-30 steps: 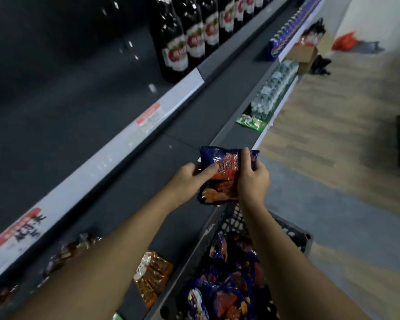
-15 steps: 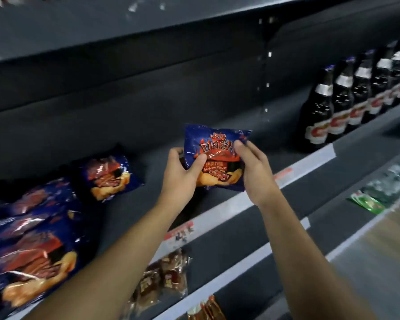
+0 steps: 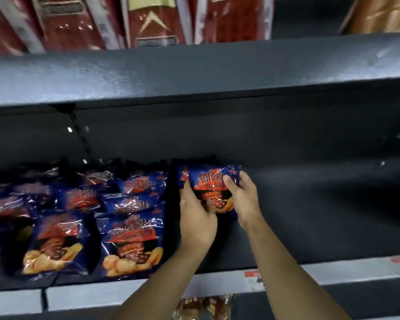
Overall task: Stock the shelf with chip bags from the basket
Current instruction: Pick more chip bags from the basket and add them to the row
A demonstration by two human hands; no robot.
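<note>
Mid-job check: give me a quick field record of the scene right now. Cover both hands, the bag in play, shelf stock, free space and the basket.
left hand: grips the lower left edge of the held chip bag
right hand: grips the bag's upper right part
held chip bag: upright, deep in the shelf, just right of the stocked rows; contact with the shelf cannot be told
stocked chip bags: rows of blue bags on the shelf's left part
free space: bare shelf right of the hands
level above: red boxes
basket: not in view
</note>
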